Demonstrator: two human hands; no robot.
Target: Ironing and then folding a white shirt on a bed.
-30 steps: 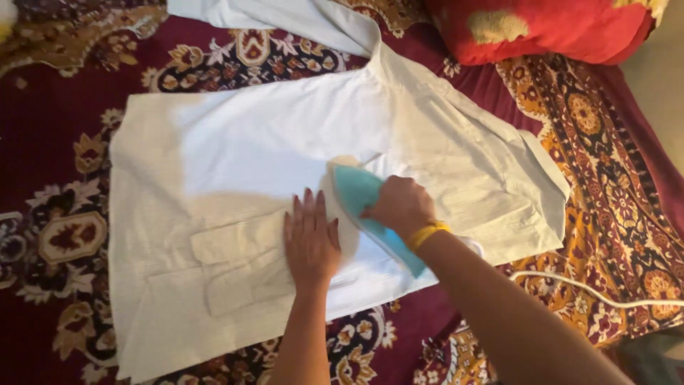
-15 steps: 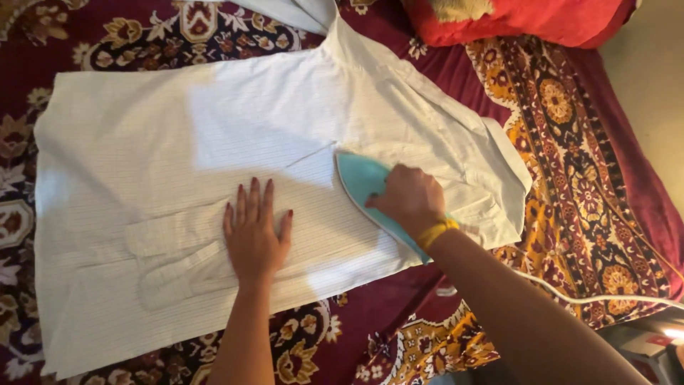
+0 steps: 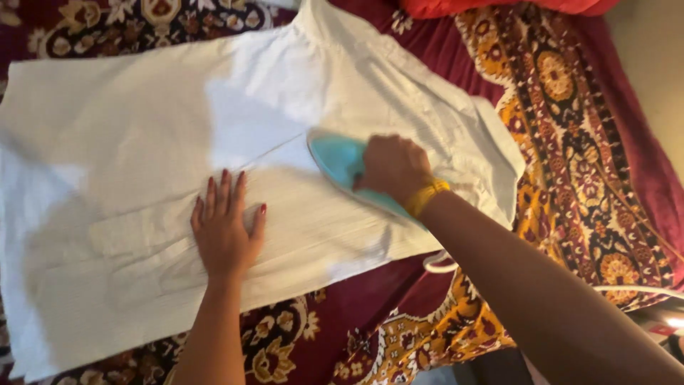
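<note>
A white shirt (image 3: 128, 128) lies spread flat on a maroon patterned bedspread (image 3: 570, 121). My left hand (image 3: 225, 228) presses palm down on the shirt's lower middle, fingers spread. My right hand (image 3: 392, 167), with a yellow band at the wrist, grips the handle of a light blue iron (image 3: 338, 160). The iron rests flat on the shirt to the right of my left hand, its nose pointing up and left. Part of the iron is hidden under my right hand.
The iron's white cord (image 3: 442, 264) trails off the shirt's lower right edge and runs right across the bedspread. A red cushion (image 3: 499, 7) lies at the top edge. A pale wall (image 3: 655, 64) borders the bed on the right.
The iron and my right hand have slid up and left across the shirt. My left hand has shifted left with them. The view has drifted, so the shirt sits further left and higher.
</note>
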